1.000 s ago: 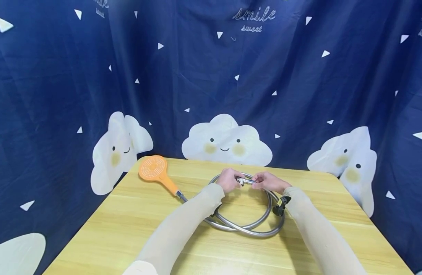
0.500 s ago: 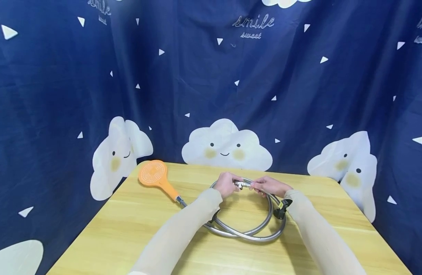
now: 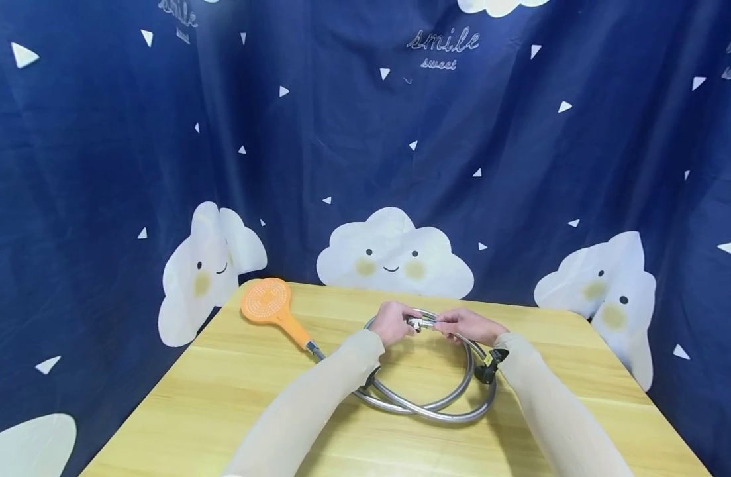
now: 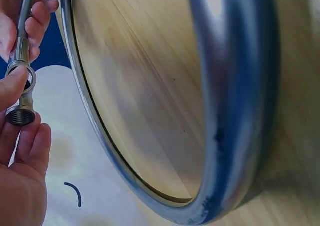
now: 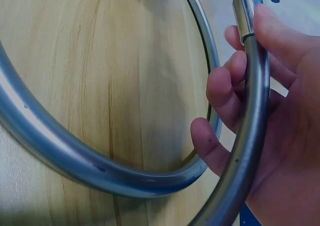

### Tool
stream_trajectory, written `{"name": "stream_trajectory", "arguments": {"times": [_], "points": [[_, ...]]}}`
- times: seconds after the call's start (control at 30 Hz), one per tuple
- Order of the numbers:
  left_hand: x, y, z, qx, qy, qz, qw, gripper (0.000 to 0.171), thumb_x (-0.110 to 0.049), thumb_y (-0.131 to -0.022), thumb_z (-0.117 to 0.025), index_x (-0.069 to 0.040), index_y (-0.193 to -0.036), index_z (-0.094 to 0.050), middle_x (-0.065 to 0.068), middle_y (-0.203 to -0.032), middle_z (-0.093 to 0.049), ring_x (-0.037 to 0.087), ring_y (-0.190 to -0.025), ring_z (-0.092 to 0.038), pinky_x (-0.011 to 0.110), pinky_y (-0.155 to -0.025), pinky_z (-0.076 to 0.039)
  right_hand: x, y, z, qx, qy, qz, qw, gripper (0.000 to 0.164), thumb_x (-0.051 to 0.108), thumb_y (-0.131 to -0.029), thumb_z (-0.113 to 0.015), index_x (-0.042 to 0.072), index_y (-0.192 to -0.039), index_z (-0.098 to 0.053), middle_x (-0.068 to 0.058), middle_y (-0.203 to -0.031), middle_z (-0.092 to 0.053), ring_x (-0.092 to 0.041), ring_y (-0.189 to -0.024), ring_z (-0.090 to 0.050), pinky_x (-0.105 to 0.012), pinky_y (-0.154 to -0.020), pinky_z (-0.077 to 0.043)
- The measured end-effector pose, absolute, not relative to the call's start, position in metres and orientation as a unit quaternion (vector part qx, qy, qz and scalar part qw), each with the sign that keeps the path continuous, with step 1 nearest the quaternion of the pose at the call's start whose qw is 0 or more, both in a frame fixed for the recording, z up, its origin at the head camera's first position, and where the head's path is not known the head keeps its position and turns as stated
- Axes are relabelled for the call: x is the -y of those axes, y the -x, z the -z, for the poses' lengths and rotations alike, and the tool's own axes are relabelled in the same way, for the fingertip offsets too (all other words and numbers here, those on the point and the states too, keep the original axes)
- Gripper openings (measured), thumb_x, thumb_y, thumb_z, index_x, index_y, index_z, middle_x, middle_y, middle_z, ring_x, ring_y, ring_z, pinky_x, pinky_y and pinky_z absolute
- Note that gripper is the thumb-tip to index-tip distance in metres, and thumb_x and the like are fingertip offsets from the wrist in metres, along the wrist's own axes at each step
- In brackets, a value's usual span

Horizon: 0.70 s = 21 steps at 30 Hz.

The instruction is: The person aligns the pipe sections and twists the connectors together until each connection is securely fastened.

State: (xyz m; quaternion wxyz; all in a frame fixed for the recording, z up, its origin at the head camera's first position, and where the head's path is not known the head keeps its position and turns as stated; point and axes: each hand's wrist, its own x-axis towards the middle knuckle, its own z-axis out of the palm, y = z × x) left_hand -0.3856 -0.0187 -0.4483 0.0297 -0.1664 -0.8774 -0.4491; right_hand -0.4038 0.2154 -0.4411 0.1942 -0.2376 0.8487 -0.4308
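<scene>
In the head view, a coiled silver shower hose [image 3: 455,418] lies on the table, joined at its left end to an orange shower head [image 3: 265,301]. My left hand [image 3: 392,323] pinches a small chrome threaded fitting [image 4: 21,115] between thumb and fingers; its open threaded mouth shows in the left wrist view. My right hand [image 3: 471,325] holds the metal end sleeve [image 5: 244,16] of the hose's other end, thumb on one side and fingers around the back. Sleeve and fitting meet in line, above the coil. How deep the thread sits cannot be seen.
The hose loops on the wooden table [image 3: 580,397] below both hands and passes under the left forearm. A dark blue curtain [image 3: 365,119] with clouds stands behind the table and at its sides. A black wrist camera [image 3: 487,368] hangs by the right wrist near the hose.
The head view has tilted up slightly, so everything sits lower in it. The right fingers have shifted around the hose end; the left hand keeps its hold on the fitting.
</scene>
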Motion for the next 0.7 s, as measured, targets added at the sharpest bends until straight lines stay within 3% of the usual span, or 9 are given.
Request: {"name": "stream_trajectory", "arguments": {"times": [0.2, 0.47, 0.7], "points": [[0.0192, 0.386, 0.4484, 0.881, 0.166, 0.441, 0.033, 0.042, 0.003, -0.07, -0.086, -0.017, -0.108, -0.08, 0.002, -0.099, -0.077, 0.008, -0.076, -0.064, 0.023, -0.069, -0.054, -0.2142, 0.404, 0.4393, -0.847, 0.237, 0.431, 0.2, 0.043, 0.031, -0.103, -0.057, -0.01, -0.114, -0.064, -0.012, -0.073, -0.055, -0.024, -0.066, -0.05, -0.036, -0.064, -0.049], [0.0187, 0.3868, 0.4473, 0.875, 0.177, 0.451, 0.008, 0.041, 0.005, -0.071, -0.085, -0.011, -0.109, -0.078, 0.003, -0.098, -0.077, 0.009, -0.078, -0.067, 0.023, -0.073, -0.057, -0.2127, 0.3999, 0.4372, -0.842, 0.225, 0.446, 0.205, 0.022, 0.009, -0.098, -0.063, -0.001, -0.116, -0.058, -0.011, -0.077, -0.059, -0.024, -0.067, -0.05, -0.036, -0.065, -0.049], [0.0224, 0.3847, 0.4434, 0.876, 0.171, 0.451, -0.002, 0.038, 0.002, -0.074, -0.083, -0.007, -0.11, -0.077, 0.005, -0.1, -0.077, 0.01, -0.083, -0.067, 0.025, -0.081, -0.056, -0.2106, 0.3991, 0.4377, -0.852, 0.245, 0.431, 0.171, 0.028, 0.017, -0.098, -0.065, -0.006, -0.116, -0.061, -0.01, -0.078, -0.055, -0.025, -0.068, -0.05, -0.033, -0.063, -0.046]]}}
